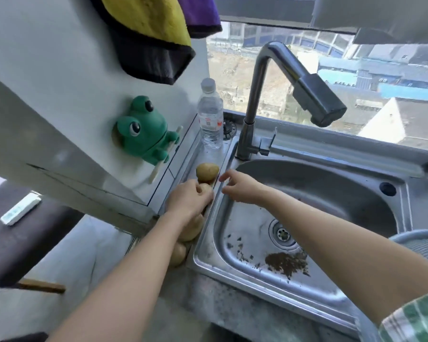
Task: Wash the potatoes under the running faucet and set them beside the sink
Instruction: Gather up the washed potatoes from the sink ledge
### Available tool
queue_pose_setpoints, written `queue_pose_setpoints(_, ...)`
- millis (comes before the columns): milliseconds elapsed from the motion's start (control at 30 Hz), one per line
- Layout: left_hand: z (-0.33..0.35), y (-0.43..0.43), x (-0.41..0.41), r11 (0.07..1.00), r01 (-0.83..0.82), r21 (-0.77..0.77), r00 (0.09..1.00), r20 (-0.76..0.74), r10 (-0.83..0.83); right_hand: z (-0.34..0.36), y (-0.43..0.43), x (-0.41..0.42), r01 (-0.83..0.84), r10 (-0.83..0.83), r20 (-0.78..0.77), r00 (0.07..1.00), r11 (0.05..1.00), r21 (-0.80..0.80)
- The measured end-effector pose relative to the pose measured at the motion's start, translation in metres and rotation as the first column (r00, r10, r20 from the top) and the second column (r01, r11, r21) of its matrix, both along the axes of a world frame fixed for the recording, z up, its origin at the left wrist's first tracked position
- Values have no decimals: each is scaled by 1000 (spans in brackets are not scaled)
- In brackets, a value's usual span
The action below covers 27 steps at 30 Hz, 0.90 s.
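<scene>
Several yellow-brown potatoes lie in a row on the narrow steel ledge left of the sink [208, 243]. The farthest potato [207, 172] sits free. My left hand [189, 199] is closed over a second potato [206, 188] just in front of it. Two more potatoes [192, 230] [177, 254] show under my left forearm. My right hand [240, 186] hovers over the sink's left rim, fingers apart and holding nothing. The faucet [314, 97] arches over the basin with no water visible. Dark dirt [286, 264] lies on the basin floor near the drain [282, 234].
A clear water bottle [210, 114] stands on the ledge behind the potatoes. A green frog holder [143, 130] sticks to the white wall on the left. Cloths [153, 28] hang above. A grey strainer rim [420, 240] shows at the right.
</scene>
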<state>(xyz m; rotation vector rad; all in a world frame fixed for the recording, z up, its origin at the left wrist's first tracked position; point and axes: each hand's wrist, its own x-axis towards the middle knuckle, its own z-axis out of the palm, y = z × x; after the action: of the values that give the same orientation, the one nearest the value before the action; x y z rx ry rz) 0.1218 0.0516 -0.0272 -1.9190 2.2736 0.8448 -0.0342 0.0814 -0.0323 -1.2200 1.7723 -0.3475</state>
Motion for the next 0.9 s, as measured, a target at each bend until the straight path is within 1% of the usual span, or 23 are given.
queue_pose_setpoints(67,-4,6,18,999,39,-13,996,86,-37,-5,-6,19,-96,88,-96,992,992,-88)
queue_pose_setpoints(100,-6,11,26,998,41,-50,994,106,-36,-9,-9,26,-134,116,-139,983,983,-126)
queue_pose_setpoints(167,-13,24,42,992,7,-129,997,72,2,-15,-14,40,-182,147,-190,971,966,-182)
queue_pose_setpoints(233,-24,37,58,984,-12,-176,999,34,19,-22,-17,51,-239,189,-249,950,952,-190)
queue_pose_setpoints(267,-29,43,64,984,-4,-180,999,44,12,-26,-17,55,-291,232,-297,926,940,-176)
queue_pose_setpoints(300,-34,48,68,985,18,-171,998,65,-7,-29,-17,58,-361,290,-362,886,921,-147)
queue_pose_setpoints(367,-42,55,73,987,79,-137,991,122,-62,-35,-18,62,-499,399,-501,768,863,-78)
queue_pose_setpoints(400,-46,57,73,987,108,-119,986,142,-91,-37,-18,62,-542,430,-549,717,839,-50)
queue_pose_setpoints(467,-52,59,74,989,118,-89,985,137,-105,-42,-21,62,-570,441,-601,666,821,-29)
queue_pose_setpoints(533,-59,60,75,990,104,-91,987,135,-92,-46,-24,60,-564,408,-632,659,824,-56)
queue_pose_setpoints(667,-71,66,79,975,118,-191,980,181,-83,-53,-28,58,-562,371,-650,663,820,-106)
queue_pose_setpoints(767,-72,64,79,973,100,-210,987,141,-72,-54,-28,53,-553,320,-653,687,813,-183)
queue_pose_setpoints(900,-69,57,75,969,112,-222,993,65,-100,-50,-29,44,-523,264,-624,735,808,-273)
